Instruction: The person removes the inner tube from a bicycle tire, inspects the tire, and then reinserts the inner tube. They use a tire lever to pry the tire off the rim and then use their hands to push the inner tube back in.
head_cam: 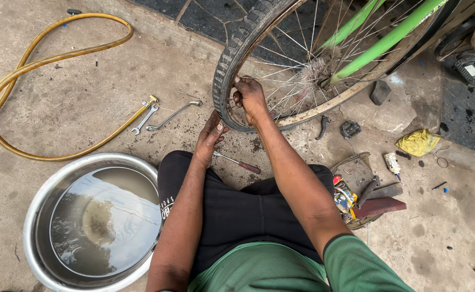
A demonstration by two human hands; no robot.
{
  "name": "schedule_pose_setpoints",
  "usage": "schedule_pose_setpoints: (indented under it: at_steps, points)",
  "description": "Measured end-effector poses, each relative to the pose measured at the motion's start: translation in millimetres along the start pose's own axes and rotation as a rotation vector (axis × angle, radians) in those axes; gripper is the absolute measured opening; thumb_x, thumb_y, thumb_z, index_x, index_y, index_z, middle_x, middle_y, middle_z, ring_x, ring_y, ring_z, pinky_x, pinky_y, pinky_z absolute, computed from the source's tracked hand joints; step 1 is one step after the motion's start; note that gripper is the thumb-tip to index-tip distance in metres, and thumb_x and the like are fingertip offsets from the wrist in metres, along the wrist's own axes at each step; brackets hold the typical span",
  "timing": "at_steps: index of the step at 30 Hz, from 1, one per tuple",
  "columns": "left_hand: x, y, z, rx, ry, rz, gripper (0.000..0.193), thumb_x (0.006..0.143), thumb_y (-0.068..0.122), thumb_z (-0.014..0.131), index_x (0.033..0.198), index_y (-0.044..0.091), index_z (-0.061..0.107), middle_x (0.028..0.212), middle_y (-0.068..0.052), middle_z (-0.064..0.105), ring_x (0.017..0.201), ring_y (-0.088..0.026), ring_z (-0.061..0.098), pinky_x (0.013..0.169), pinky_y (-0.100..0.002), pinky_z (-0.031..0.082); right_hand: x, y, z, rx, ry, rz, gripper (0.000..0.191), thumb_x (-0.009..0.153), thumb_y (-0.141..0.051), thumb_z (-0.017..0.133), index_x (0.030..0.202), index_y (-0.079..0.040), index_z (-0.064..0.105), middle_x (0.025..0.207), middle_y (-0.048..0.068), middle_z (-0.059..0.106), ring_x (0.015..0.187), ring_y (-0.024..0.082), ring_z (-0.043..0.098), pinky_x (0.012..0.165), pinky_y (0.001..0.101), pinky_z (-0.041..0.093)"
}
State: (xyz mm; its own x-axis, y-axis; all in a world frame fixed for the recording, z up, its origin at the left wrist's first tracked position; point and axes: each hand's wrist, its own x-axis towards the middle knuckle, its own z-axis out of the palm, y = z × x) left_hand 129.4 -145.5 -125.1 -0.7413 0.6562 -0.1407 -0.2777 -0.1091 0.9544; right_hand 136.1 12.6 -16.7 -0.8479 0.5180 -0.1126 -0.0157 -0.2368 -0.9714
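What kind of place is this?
Probably an outdoor bike repair spot on a concrete floor. Both hands, left and right, work on a bike tire, with wrenches and a water basin nearby.

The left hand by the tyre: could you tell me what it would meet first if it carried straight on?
The left hand already points up at the tyre, so it would probably meet the tread first.

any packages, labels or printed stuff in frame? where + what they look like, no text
Small tube: on the concrete right of the knee, white and pale yellow.
Printed packet: in the open pouch by the right thigh, flat, red, yellow and blue.
Crumpled yellow bag: right, near the dark mat.
White print: on the black shorts, left leg.
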Motion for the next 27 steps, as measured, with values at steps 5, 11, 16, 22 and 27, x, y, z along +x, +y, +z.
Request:
schedule_pose_setpoints:
  at_steps: [5,11,16,22,27]
  points:
    - [0,0,-1,0.004,-0.007,-0.006,0.117,0.075,0.074,0.065,0.164,0.014,0.018,0.165,-0.015,0.036,0.135,-0.029,0.057,0.109,-0.047,0.044,4,-4,-4,0.158,-0.138,0.021,0.020,0.098,-0.014,0.059,0.115,-0.005,0.060,0.091,0.007,0.067,0.061,0.010,0.061,0.048,0.0230,0.045]
    - [2,-4,-3,0.012,-0.008,0.001,0.116,0.076,0.075,0.064,0.164,0.014,0.019,0.166,-0.016,0.035,0.135,-0.029,0.057,0.109,-0.047,0.044,11,2,-9,-0.038,-0.069,-0.014,0.020,0.102,-0.016,0.060,0.108,0.002,0.064,0.090,0.009,0.065,0.059,0.010,0.058,0.045,0.0232,0.041]
    - [3,-7,-5,0.009,-0.003,-0.015,0.116,0.076,0.076,0.062,0.164,0.015,0.019,0.165,-0.016,0.034,0.134,-0.029,0.058,0.108,-0.047,0.045,16,3,-17,0.182,-0.180,0.101,0.015,0.098,-0.015,0.054,0.108,-0.006,0.060,0.094,0.007,0.066,0.060,0.012,0.063,0.045,0.0230,0.041]
    - [4,-10,-6,0.012,-0.002,0.006,0.116,0.077,0.076,0.063,0.164,0.012,0.020,0.165,-0.017,0.035,0.134,-0.029,0.058,0.108,-0.046,0.045,12,4,-17,0.048,-0.173,0.031,0.021,0.097,-0.014,0.055,0.116,-0.004,0.055,0.104,0.011,0.070,0.062,0.011,0.063,0.045,0.0221,0.044]
    - [5,-9,-6,0.010,-0.006,-0.004,0.117,0.076,0.076,0.063,0.164,0.012,0.019,0.165,-0.016,0.035,0.131,-0.028,0.059,0.107,-0.046,0.046,11,3,-22,0.021,-0.217,0.023,0.023,0.097,-0.009,0.059,0.119,-0.001,0.055,0.105,0.012,0.067,0.065,0.012,0.064,0.047,0.0224,0.046]
